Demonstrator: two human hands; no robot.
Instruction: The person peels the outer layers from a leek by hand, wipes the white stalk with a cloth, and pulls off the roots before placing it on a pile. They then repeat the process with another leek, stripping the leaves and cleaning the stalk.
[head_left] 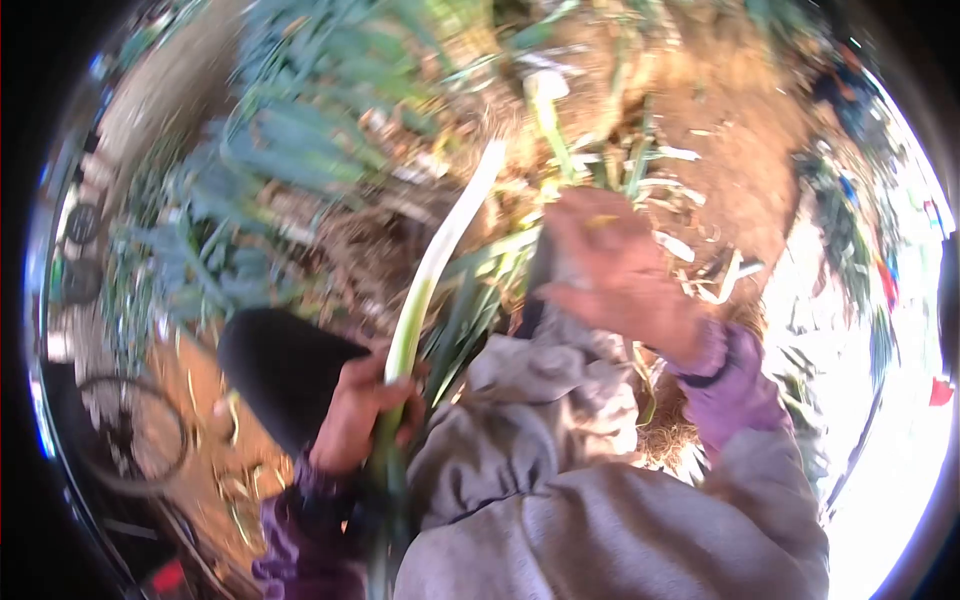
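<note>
A long leek [430, 270], white at its upper end and green below, slants up from my left hand [368, 408], whose fingers are wrapped round its green part. To the right, my right hand [615, 270] is raised over my lap, blurred by motion; its thumb stands apart from the other fingers and nothing shows in it. Another pale leek stalk [548, 110] lies on the ground just beyond my right hand. Loose green leaves [480, 300] lie between my hands, near the leek.
Heaps of leeks with blue-green leaves [300, 140] and brown roots [375, 235] lie ahead and left. White and green scraps [735, 275] are scattered on the brown soil [720, 190] at right. A wheel [130, 435] is at the far left.
</note>
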